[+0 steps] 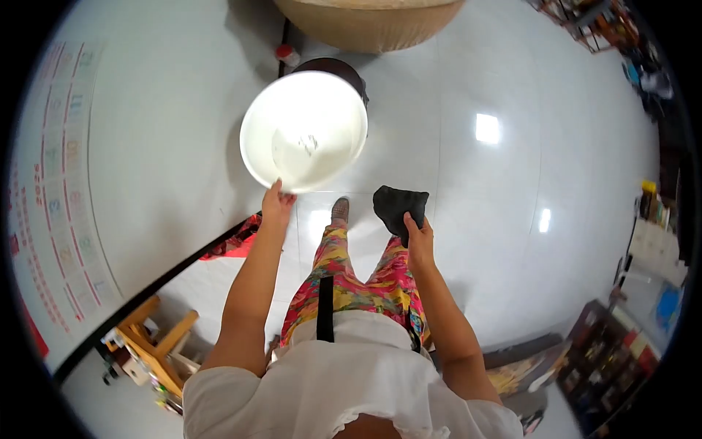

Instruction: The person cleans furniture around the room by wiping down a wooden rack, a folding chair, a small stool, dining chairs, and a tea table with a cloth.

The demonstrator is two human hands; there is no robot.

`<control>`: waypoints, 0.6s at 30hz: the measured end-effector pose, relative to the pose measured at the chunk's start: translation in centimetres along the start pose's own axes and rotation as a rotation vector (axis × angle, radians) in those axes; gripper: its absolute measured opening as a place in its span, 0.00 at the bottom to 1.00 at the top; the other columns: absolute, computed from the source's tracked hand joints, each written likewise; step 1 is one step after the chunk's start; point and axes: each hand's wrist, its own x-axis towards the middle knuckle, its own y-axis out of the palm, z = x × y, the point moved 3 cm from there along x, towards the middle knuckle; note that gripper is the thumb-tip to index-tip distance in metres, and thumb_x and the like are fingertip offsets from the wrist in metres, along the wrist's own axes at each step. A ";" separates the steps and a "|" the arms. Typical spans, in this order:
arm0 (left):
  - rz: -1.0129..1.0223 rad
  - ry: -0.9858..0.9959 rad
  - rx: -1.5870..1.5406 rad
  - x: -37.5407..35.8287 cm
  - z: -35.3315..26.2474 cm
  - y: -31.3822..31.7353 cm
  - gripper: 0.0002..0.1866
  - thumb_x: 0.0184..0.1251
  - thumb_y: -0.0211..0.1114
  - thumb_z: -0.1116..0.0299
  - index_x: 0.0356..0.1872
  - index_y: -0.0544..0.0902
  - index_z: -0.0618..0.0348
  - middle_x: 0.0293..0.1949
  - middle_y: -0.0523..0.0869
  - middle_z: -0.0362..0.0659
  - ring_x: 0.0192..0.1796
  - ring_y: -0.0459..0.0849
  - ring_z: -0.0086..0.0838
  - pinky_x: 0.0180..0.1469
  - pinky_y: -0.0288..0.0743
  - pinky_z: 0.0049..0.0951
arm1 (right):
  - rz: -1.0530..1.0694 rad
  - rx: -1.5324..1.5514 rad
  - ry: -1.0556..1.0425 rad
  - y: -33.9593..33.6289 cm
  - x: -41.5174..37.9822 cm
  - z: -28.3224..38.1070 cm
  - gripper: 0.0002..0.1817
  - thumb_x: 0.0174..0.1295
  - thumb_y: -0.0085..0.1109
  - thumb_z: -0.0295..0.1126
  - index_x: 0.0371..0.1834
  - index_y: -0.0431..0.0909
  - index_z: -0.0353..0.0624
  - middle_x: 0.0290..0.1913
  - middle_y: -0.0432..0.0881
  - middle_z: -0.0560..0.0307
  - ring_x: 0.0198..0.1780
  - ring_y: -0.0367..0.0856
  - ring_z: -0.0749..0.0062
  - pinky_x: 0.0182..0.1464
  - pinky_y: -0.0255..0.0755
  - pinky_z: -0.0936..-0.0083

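My left hand (278, 204) grips the near rim of a white plastic basin (322, 157), thumb over the edge and fingers beneath. The basin is tilted toward me, and a few small dark marks show on its bottom. In my right hand (419, 238) is a folded dark cloth (398, 207), pinched at its lower right corner. The cloth hangs apart from the basin, to its right. Behind the basin, a dark round container (333, 67) is partly hidden.
A large tan round object (373, 25) stands at the top. A small jar with a red lid (287, 54) is beside the wall at left. A wooden stool (157, 344) lies lower left, red fabric (238, 241) near the wall. Shelving (603, 358) stands at lower right.
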 end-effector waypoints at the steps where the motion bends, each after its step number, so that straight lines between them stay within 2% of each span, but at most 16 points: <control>1: -0.031 -0.002 0.016 -2.0 0.8 -1.7 0.20 0.68 0.67 0.59 0.56 0.75 0.53 0.49 0.82 0.39 0.47 0.80 0.32 0.51 0.75 0.36 | 0.040 -0.011 0.003 0.0 0.8 0.9 0.18 0.69 0.62 0.36 0.56 0.78 0.36 0.47 0.82 0.60 0.48 0.78 0.78 0.54 0.71 0.79; 5: -0.179 -0.001 0.002 -8.3 6.1 -6.0 0.20 0.66 0.68 0.57 0.55 0.76 0.49 0.46 0.82 0.38 0.44 0.81 0.32 0.50 0.76 0.36 | 0.156 -0.231 0.108 -0.9 4.0 5.6 0.19 0.68 0.63 0.37 0.57 0.78 0.35 0.48 0.83 0.59 0.49 0.78 0.77 0.55 0.71 0.78; 8: -0.286 -0.048 -0.033 -11.6 9.5 -6.8 0.20 0.66 0.68 0.57 0.55 0.76 0.49 0.47 0.81 0.38 0.44 0.81 0.33 0.49 0.77 0.35 | 0.238 -0.427 0.072 -0.9 7.1 8.1 0.21 0.68 0.63 0.37 0.58 0.78 0.35 0.48 0.83 0.59 0.48 0.78 0.77 0.54 0.71 0.78; 12: -0.462 -0.120 -0.113 -10.5 17.6 -10.0 0.20 0.66 0.67 0.58 0.54 0.76 0.53 0.49 0.81 0.42 0.43 0.83 0.36 0.46 0.80 0.37 | 0.301 -0.722 -0.171 0.3 11.9 9.0 0.20 0.68 0.62 0.39 0.56 0.79 0.35 0.43 0.85 0.58 0.45 0.78 0.77 0.51 0.72 0.75; 16: -0.577 -0.167 -0.193 -8.4 22.9 -10.7 0.18 0.67 0.67 0.60 0.50 0.75 0.58 0.47 0.81 0.45 0.40 0.84 0.39 0.46 0.82 0.40 | 0.287 -0.867 -0.409 4.3 16.9 8.7 0.20 0.68 0.59 0.41 0.54 0.80 0.36 0.41 0.86 0.46 0.43 0.83 0.62 0.50 0.73 0.69; 18: -0.592 -0.181 -0.252 -6.2 25.4 -11.5 0.17 0.68 0.66 0.60 0.49 0.75 0.58 0.46 0.81 0.45 0.39 0.84 0.39 0.47 0.82 0.41 | 0.260 -0.925 -0.509 8.0 18.7 8.9 0.20 0.68 0.58 0.42 0.54 0.80 0.36 0.41 0.86 0.43 0.45 0.83 0.56 0.51 0.73 0.67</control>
